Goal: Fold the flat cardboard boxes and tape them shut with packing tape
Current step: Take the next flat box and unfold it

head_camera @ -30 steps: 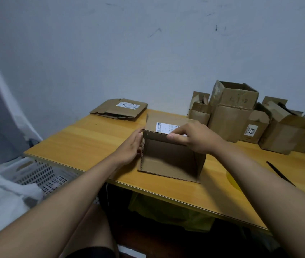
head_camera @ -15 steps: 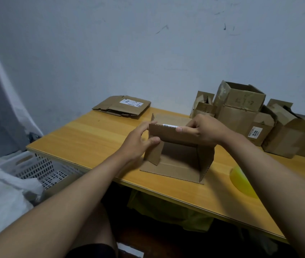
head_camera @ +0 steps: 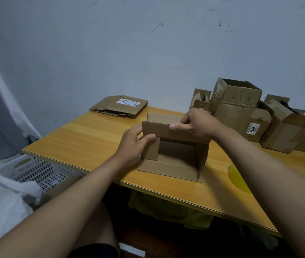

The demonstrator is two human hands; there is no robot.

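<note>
While folding: 2 hands work 1 open box [head_camera: 176,155] on table [head_camera: 92,138].
Left hand [head_camera: 135,142]: thumb and fingers pinching box's left flap.
Right hand [head_camera: 198,125]: fingers curled, gripping top flap.

Dim, flat indoor light w/ bluish cast; soft shadows, slight wide-angle bending at edges, mild softness.

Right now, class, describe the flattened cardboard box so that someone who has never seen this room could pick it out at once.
Start at the wooden table against the pale wall and follow its far edge to the left corner. There the flattened cardboard box lies, partly overhanging the table. Unlike the standing boxes at the far right, it lies flat, with a white label facing up.
</note>
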